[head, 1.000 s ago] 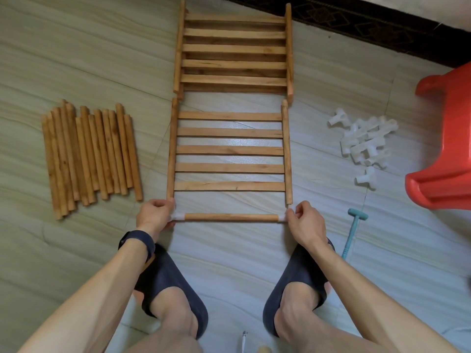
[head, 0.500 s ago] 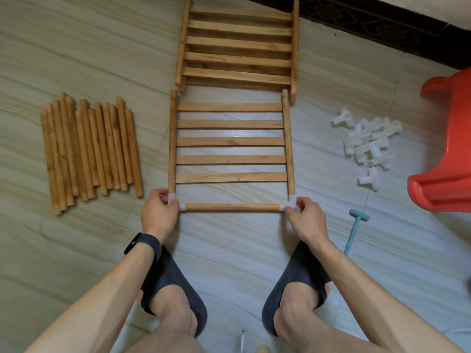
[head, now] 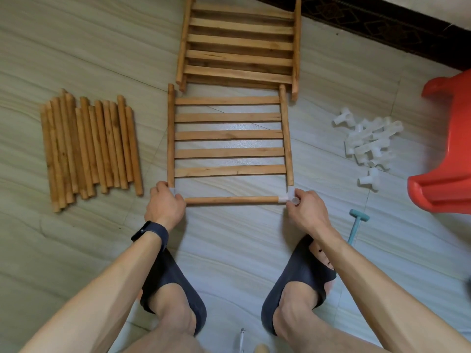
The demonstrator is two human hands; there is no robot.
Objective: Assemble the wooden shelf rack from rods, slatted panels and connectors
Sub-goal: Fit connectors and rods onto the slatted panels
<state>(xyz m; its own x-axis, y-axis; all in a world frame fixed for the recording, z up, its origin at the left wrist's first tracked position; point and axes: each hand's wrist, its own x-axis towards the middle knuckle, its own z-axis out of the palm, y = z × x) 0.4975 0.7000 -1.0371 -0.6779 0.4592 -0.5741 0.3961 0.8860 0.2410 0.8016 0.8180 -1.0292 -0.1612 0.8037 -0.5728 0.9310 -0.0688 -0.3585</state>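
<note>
Rod point(head: 230, 200) shifted up to panel point(head: 229, 135), left hand point(head: 164, 206), right hand point(head: 307, 212) grips clasping corner connectors point(head: 287, 196), spare rods point(head: 89, 146) alongside

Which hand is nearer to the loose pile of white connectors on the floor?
The right hand. It pinches the right connector on the rod, left of the connector pile; the left hand grips the left connector, much farther away.

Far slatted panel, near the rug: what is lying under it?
Another slatted panel peeks out beneath the top panel: its rail end and slat edges show. The rest is covered, so whether more lie below cannot be told.
</note>
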